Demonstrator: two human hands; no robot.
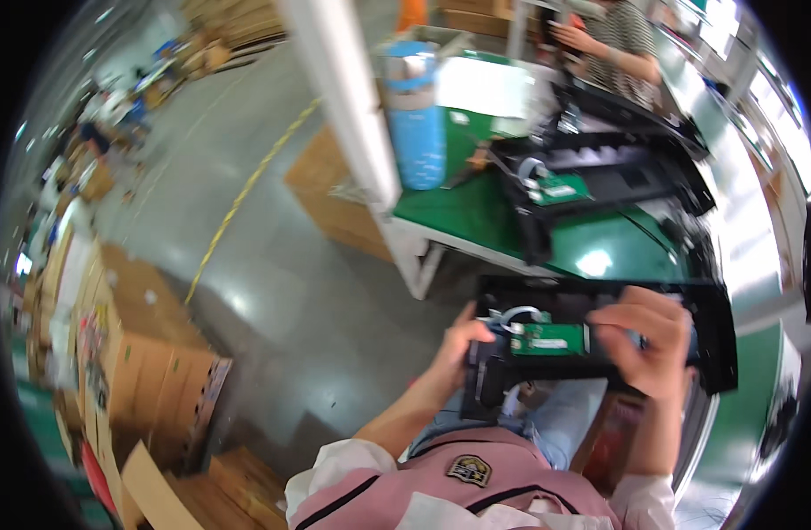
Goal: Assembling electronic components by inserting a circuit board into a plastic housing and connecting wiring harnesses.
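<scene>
Head view: my left hand (465, 340) and right hand (648, 340) both grip the black panel (714, 353) near the green board (547, 339)

Pink top, white cuffs, bare hands

A pink garment (476, 503) with dark piping, a small oval badge (469, 469) near the chest, white rolled sleeves (335, 468), and blue jeans (546, 420) below.
</scene>
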